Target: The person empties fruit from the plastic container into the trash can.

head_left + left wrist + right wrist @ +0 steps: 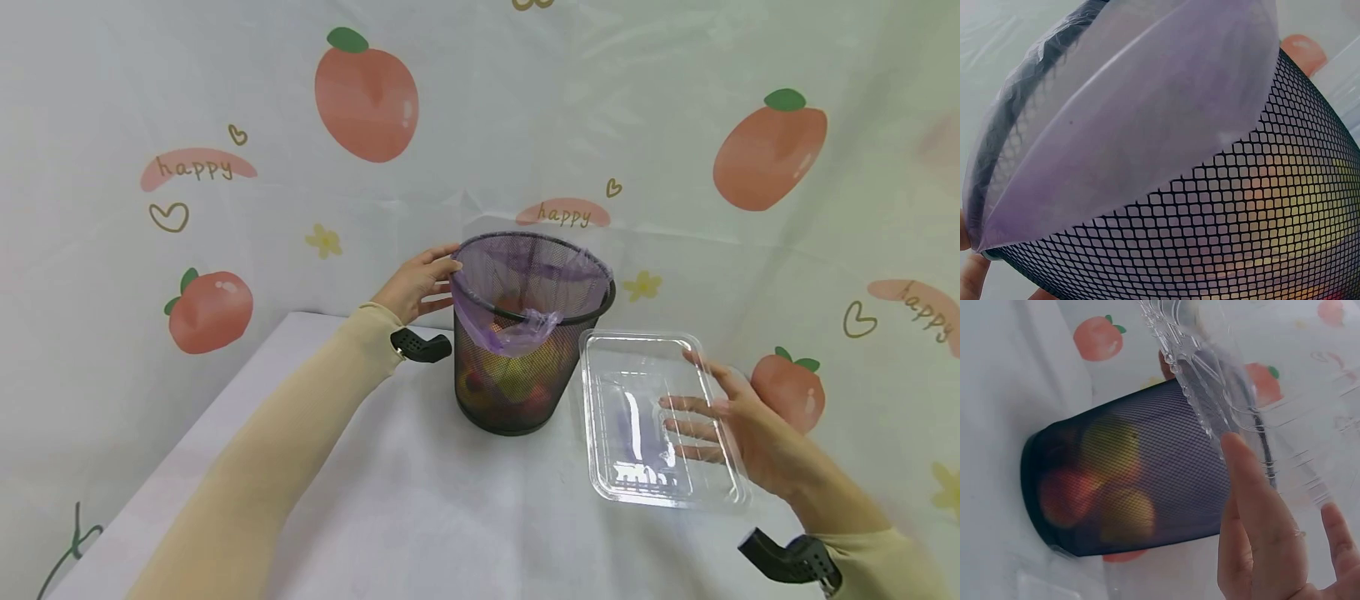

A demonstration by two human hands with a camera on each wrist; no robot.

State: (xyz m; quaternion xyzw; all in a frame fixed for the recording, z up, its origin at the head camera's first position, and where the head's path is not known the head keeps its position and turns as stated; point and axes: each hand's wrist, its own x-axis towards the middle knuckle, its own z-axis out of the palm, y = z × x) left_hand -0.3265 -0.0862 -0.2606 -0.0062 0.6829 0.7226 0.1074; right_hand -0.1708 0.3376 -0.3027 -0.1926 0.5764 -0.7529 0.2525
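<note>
My left hand [420, 283] grips the rim of a black mesh wastebasket [510, 400] at its left side. A thin purple bag [517, 337] lines the wastebasket and folds over the rim. Through the mesh, several round red and yellow-green fruits [1110, 447] show at the bottom; their kind is blurred. To the right of the wastebasket, my right hand [750, 433] holds a clear plastic container [637, 367] by its right side, with fingers spread and visible through it. In the right wrist view, the container's ridged edge overlaps the wastebasket's mouth.
A white cloth covers the table [420, 500]. Behind it hangs a white backdrop [480, 108] printed with peaches, hearts and flowers. Near the wastebasket's base, a faint clear plastic outline [1047, 584] shows on the table. A green squiggle [75, 542] lies at the lower left.
</note>
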